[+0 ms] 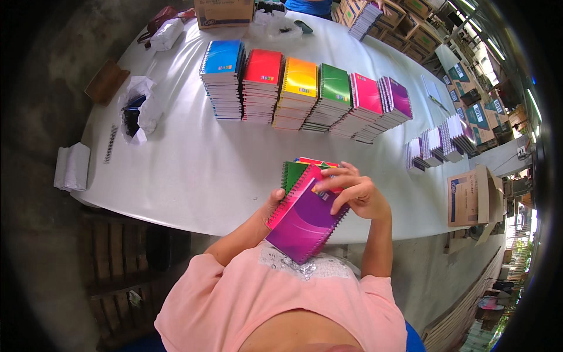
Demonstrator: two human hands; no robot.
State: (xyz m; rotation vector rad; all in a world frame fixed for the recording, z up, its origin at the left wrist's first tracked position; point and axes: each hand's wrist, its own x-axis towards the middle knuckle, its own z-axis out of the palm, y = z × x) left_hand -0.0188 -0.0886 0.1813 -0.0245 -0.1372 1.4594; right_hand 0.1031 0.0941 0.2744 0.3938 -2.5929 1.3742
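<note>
Notebooks (308, 217) with spiral bindings and glossy purple, pink, green and red covers sit fanned together in the head view, at the near edge of the white-covered counter (176, 176). The left hand (273, 204) clasps their left side, the right hand (356, 190) lays bent fingers on top, whether pinching I cannot tell; this mixed bundle seems largely gathered, with six colour-sorted notebook stacks (298, 94) left beyond
</note>
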